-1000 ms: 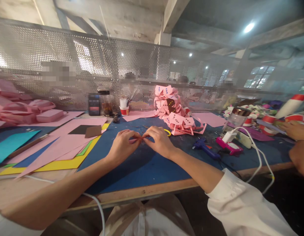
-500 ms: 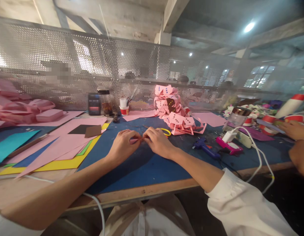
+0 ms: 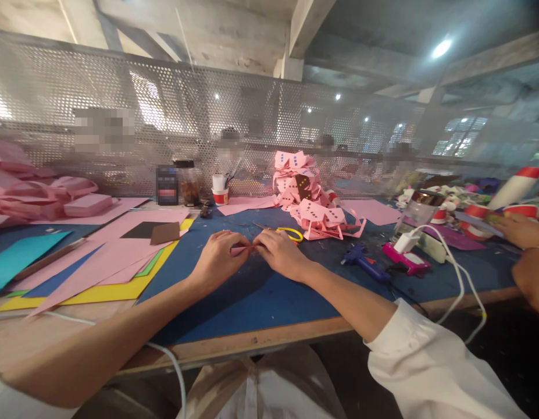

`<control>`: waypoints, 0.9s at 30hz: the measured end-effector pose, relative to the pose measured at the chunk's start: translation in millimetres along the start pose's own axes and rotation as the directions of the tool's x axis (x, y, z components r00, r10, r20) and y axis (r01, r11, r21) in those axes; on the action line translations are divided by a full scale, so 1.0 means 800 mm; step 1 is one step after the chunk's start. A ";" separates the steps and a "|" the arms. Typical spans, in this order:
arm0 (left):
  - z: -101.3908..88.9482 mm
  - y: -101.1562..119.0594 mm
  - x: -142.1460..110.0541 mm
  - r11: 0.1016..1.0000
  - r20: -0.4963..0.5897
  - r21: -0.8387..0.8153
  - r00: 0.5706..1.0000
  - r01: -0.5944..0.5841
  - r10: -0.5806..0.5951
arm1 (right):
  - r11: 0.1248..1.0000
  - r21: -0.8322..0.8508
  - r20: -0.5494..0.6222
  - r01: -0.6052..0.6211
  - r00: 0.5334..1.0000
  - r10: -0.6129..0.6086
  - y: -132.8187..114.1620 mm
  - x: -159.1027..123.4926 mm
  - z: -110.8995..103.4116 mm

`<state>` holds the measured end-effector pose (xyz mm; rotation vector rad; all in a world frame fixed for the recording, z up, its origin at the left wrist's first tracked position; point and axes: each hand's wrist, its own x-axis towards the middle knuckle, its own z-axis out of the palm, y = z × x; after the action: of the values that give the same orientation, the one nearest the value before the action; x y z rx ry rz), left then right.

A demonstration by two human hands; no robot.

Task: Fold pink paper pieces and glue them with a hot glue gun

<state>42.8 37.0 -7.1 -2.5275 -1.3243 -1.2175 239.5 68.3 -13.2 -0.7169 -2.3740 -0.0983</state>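
Note:
My left hand [image 3: 219, 259] and my right hand [image 3: 281, 253] meet fingertip to fingertip over the blue mat [image 3: 252, 297]. Both pinch a small pink paper piece [image 3: 239, 251] between them, low above the mat. Most of the piece is hidden by my fingers. Yellow-handled scissors [image 3: 291, 234] lie just behind my right hand. A heap of folded pink paper shapes [image 3: 310, 203] with dark dots stands further back.
Pink, yellow, blue and teal paper sheets [image 3: 99, 262] lie at the left. A blue glue gun [image 3: 365, 263], a pink device [image 3: 404, 259] and white cables [image 3: 456, 273] sit to the right. Another person's hands [image 3: 524, 233] work at the far right. A perforated metal screen [image 3: 164, 122] closes the back.
My right hand has slid slightly left and toward me, uncovering more of the scissors. Both hands keep pinching the pink piece.

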 end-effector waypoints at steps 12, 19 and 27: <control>0.002 0.000 -0.001 1.000 0.014 -0.014 1.000 -0.020 0.020 | 0.998 -0.053 0.030 0.020 0.999 -0.019 0.004 0.000 -0.001; 0.001 -0.001 -0.002 1.000 0.033 -0.012 0.999 -0.015 0.015 | 0.999 -0.045 0.027 0.017 1.000 -0.015 -0.002 0.000 -0.006; 0.002 -0.001 -0.002 1.000 0.037 -0.004 0.999 0.001 0.000 | 0.999 -0.040 0.027 0.015 1.000 -0.014 0.003 0.001 -0.004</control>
<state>42.5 37.3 -9.4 -2.5653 -1.3313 -1.1805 241.9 69.6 -10.9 -0.7244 -2.4093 -0.1433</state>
